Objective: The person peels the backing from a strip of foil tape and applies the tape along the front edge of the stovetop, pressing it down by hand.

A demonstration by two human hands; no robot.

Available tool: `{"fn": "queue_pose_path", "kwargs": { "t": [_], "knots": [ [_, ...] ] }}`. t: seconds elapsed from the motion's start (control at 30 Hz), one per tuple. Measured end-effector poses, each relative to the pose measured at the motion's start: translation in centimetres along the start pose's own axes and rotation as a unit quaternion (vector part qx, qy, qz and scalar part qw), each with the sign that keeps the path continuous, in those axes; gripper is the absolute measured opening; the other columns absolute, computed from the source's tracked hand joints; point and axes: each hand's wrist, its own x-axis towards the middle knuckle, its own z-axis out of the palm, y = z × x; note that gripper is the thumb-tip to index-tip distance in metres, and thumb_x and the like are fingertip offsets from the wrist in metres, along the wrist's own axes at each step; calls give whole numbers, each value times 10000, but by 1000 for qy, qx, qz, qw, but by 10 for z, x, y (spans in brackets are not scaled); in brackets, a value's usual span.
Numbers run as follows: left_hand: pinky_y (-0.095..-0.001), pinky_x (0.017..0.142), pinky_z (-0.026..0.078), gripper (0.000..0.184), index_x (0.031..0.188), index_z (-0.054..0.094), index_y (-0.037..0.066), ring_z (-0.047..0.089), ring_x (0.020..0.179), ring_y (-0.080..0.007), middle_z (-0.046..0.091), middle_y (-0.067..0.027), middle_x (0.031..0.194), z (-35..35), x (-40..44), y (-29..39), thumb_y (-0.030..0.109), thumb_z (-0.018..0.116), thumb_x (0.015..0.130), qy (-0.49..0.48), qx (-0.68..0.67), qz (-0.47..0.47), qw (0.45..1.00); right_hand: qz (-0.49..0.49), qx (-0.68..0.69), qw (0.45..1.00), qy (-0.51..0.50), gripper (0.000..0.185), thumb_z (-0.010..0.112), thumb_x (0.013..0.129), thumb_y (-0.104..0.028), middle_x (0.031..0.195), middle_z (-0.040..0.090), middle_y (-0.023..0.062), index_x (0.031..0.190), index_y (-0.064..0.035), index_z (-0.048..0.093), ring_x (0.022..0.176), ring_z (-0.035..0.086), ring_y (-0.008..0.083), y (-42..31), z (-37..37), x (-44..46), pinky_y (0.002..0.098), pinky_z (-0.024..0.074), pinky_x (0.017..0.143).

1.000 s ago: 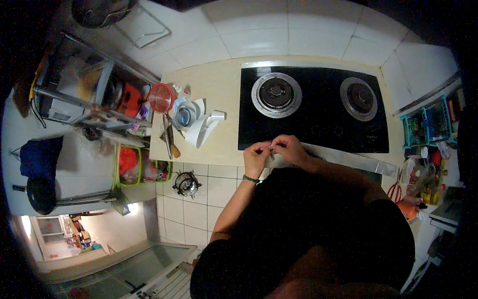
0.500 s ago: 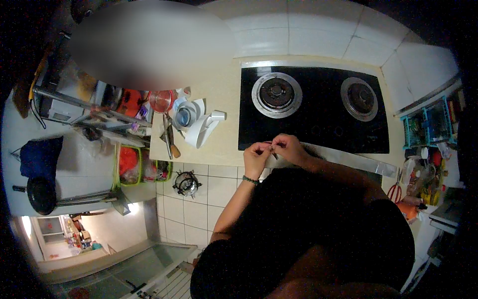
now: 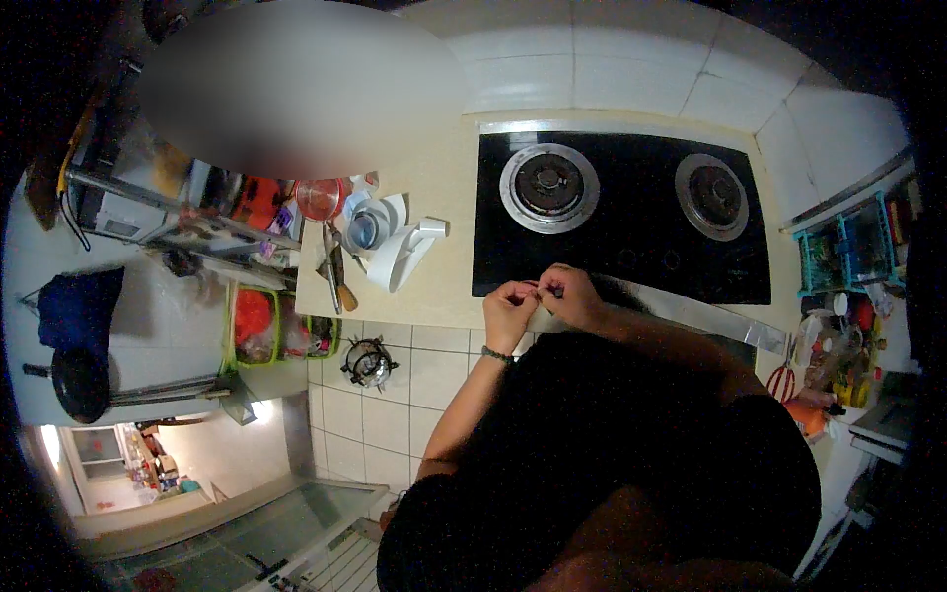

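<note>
My left hand (image 3: 508, 311) and my right hand (image 3: 574, 299) meet at the front edge of the black cooktop (image 3: 621, 197). Thumbs and fingertips are pinched together on both sides. Between them is something small, with a reddish spot showing by the left fingers; its kind is too small to tell. A dark beaded bracelet (image 3: 496, 354) circles my left wrist. Two round burners sit in the cooktop, a left one (image 3: 549, 187) and a right one (image 3: 712, 195).
On the counter (image 3: 449, 286) to the left lie a roll of clear tape (image 3: 367, 229), a curled white strip (image 3: 400, 259), a wooden-handled tool (image 3: 345, 296) and a red container (image 3: 320, 200). A metal burner stand (image 3: 370, 364) is below the counter's edge. Turquoise baskets (image 3: 848, 242) stand right.
Both hands stay at the cooktop's front edge. My right fingers have shifted slightly, and a dark tip that showed below the fingertips is no longer visible.
</note>
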Motion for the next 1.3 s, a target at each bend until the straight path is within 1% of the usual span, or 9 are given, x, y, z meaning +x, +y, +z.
{"fn": "queue_pose_path", "kwargs": {
  "t": [0.57,0.7,0.8,0.87,0.9,1.07,1.2,1.27,1.3],
  "knots": [
    [-237,725,479,102,910,615,-19,592,766,-122,644,-72,839,-2,-3,-25,23,581,824,-10,-296,-132,946,47,25,999,-4,94,614,751,13,777,532,72,815,-3,547,729,548,143,-6,5,-3,280,457,626],
    [-232,730,480,114,928,616,-10,594,778,-115,643,-58,840,-3,-4,-31,25,587,824,-48,-238,-100,965,117,74,990,-40,128,623,748,37,799,531,68,835,-9,541,742,555,134,-8,4,-4,278,460,628],
    [-211,692,468,67,869,625,-7,576,732,-86,630,-33,787,0,-6,-20,14,608,809,-36,-230,-87,969,50,-12,998,-35,132,644,754,8,791,524,62,829,-5,536,731,561,132,-2,3,-1,285,461,627],
    [-194,652,442,58,871,625,14,546,695,-57,618,2,778,5,-7,-9,26,603,819,-24,-204,-69,976,-157,-136,975,78,117,656,715,-56,755,556,91,759,-27,552,678,556,231,-5,-5,11,340,456,622],
    [-194,652,442,58,871,625,14,546,695,-57,618,2,778,5,-8,-12,26,603,819,-24,-204,-68,976,-158,-136,975,79,117,656,715,-56,755,556,91,759,-27,552,678,556,231,-6,-8,14,340,456,622],
    [-177,545,357,19,831,626,45,457,608,-30,549,51,689,2,-5,-14,61,625,823,16,-131,-50,990,59,75,995,-20,142,586,793,-148,748,579,82,772,-9,564,715,562,170,-19,-24,26,309,450,664],
    [-229,568,494,86,851,565,22,554,624,-81,578,-1,695,5,4,-8,97,607,848,43,-202,-30,978,35,119,992,-22,176,572,820,-168,779,577,67,790,5,568,731,556,153,-19,-24,37,285,451,693],
    [-288,583,537,114,866,531,33,582,644,-119,593,-38,739,12,6,-3,123,601,858,64,-257,1,964,-114,65,991,27,174,627,790,-106,855,580,71,932,-12,590,776,568,152,1,-21,37,282,463,720],
    [-290,578,535,119,858,521,49,571,631,-128,581,-51,768,8,11,-15,141,595,865,74,-257,9,964,54,173,982,-52,235,653,773,-90,967,592,101,975,15,592,920,558,138,-9,-29,31,285,443,817]
  ]
}}
